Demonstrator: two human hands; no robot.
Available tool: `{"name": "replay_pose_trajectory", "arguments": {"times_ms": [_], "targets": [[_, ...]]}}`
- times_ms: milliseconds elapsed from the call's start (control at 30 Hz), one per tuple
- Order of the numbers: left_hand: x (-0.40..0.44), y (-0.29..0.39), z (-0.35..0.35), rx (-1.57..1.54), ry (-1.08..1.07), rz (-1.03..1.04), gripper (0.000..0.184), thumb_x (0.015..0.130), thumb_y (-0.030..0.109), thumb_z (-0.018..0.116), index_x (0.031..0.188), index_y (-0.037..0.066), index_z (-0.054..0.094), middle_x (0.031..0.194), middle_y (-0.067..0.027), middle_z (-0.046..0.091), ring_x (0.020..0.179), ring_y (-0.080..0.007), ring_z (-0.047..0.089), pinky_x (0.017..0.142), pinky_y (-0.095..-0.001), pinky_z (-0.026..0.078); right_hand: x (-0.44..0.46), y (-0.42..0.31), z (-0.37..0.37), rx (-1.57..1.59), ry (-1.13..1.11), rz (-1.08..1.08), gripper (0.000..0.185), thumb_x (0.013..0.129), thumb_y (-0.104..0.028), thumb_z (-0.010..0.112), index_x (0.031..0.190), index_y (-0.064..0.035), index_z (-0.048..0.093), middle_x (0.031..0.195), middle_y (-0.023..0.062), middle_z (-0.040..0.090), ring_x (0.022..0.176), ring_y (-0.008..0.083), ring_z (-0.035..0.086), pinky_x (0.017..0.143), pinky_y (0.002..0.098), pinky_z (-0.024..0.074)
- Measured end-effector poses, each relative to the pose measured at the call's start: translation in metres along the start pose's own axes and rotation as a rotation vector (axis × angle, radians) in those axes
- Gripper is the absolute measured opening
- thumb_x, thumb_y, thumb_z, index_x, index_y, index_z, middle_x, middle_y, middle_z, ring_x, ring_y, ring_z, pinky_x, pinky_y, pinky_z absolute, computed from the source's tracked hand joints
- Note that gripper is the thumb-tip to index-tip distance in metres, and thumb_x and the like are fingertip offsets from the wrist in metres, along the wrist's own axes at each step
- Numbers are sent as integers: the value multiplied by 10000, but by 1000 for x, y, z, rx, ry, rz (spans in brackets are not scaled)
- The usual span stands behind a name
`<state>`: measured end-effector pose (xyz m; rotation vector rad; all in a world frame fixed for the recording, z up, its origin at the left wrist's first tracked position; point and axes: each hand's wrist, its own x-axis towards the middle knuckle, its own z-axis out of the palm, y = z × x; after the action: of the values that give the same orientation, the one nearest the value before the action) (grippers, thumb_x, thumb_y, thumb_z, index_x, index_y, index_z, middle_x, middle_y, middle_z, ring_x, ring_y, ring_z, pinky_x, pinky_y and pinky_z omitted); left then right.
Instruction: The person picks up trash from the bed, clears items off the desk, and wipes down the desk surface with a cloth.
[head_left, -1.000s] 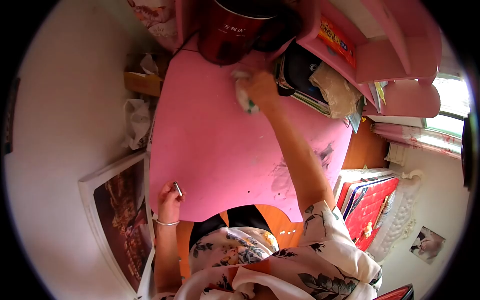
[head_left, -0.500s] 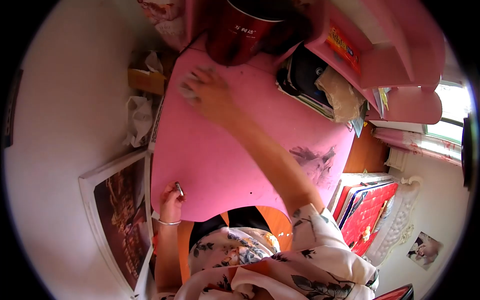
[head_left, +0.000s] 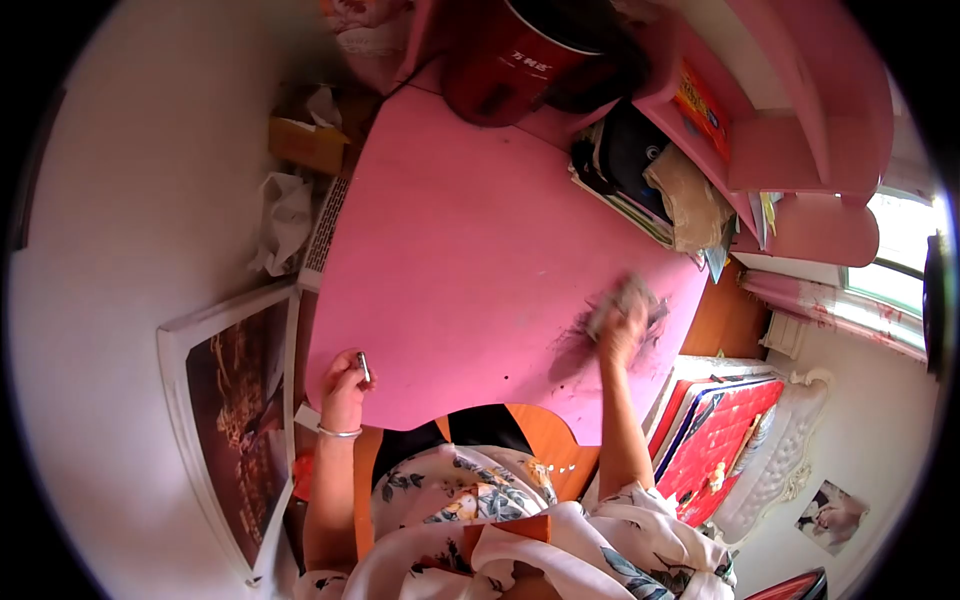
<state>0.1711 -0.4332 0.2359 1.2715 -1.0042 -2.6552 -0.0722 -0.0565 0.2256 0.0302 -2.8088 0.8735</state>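
Note:
My right hand (head_left: 622, 332) presses a crumpled greyish cloth (head_left: 632, 297) onto the dark smudge (head_left: 575, 345) at the right side of the pink desk (head_left: 450, 230). Its fingers are closed around the cloth, slightly blurred. At the desk's front left edge, my left hand (head_left: 345, 385) holds a small metallic object (head_left: 363, 367) between its fingers. A bracelet circles the left wrist.
A red kettle-like appliance (head_left: 510, 75) stands at the back. Books and a dark bag (head_left: 635, 160) with a brown paper bag (head_left: 688, 198) lie by the pink shelf (head_left: 800, 130). A framed picture (head_left: 235, 420) leans at the left wall.
My right hand has swept from the back middle to the back left, then across to the smudge at the right with the cloth. My left hand stays near the front left edge, holding the metallic object.

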Motion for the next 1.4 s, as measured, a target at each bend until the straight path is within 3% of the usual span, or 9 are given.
{"name": "replay_pose_trajectory", "arguments": {"times_ms": [167,233,300,467,600,900,1200,1300,1400], "targets": [[-4,-1,-11,-65,8,29,229,804,-11,466,1013,9,555,777,-27,532,673,-145,542,614,-266,444,-5,79,-61,-236,72,522,450,778,-63,514,1227,-77,542,1031,141,640,937,256,617,856,365,474],[-7,-3,-21,-75,17,32,229,803,-9,466,1014,9,555,779,-28,534,676,-145,542,614,-267,444,14,16,-31,-13,-43,14,423,827,-112,529,1242,-31,517,1151,149,598,1037,235,581,888,329,453],[-12,-6,-32,-93,13,51,230,804,-6,464,1015,11,555,786,-31,540,675,-145,541,619,-265,444,27,-63,14,165,-284,-14,374,824,-88,528,1190,-9,534,1142,117,592,1023,199,565,877,322,447],[-29,-3,-45,-117,88,76,251,809,-7,456,1037,15,561,794,-33,549,687,-145,542,631,-261,442,59,-254,155,268,-408,-777,474,773,-152,583,1241,-104,523,1256,164,498,1166,351,455,971,401,380],[-43,3,-50,-124,146,95,271,812,-3,459,1061,18,565,803,-36,559,689,-144,536,631,-260,438,7,-299,223,44,-239,-796,482,761,-136,584,1238,-120,521,1289,127,467,1237,336,390,1020,460,320],[-38,-2,-63,-179,91,123,271,811,4,476,1068,17,562,785,-44,559,671,-144,524,603,-267,427,-96,-205,140,91,-881,-1289,489,763,-204,607,1243,-162,522,1324,95,444,1269,318,361,1062,508,267],[-42,10,-53,-99,81,103,269,817,14,476,1077,10,548,779,-49,554,669,-147,517,618,-262,423,46,-226,193,172,40,-671,341,787,-170,596,1102,-41,573,1190,152,522,1132,347,446,952,501,339],[-42,13,-48,-40,95,95,278,811,35,471,1080,-1,530,758,-70,548,673,-165,513,640,-280,425,13,-243,233,-90,-117,-836,290,808,-146,568,1079,-43,581,1182,137,532,1137,328,453,984,484,324],[-38,20,-44,-12,90,79,288,802,52,468,1079,-15,514,736,-86,539,675,-182,510,657,-297,428,-69,-244,211,488,-528,-920,275,846,-153,530,1104,-69,580,1190,118,543,1146,299,462,1022,452,294]]}}
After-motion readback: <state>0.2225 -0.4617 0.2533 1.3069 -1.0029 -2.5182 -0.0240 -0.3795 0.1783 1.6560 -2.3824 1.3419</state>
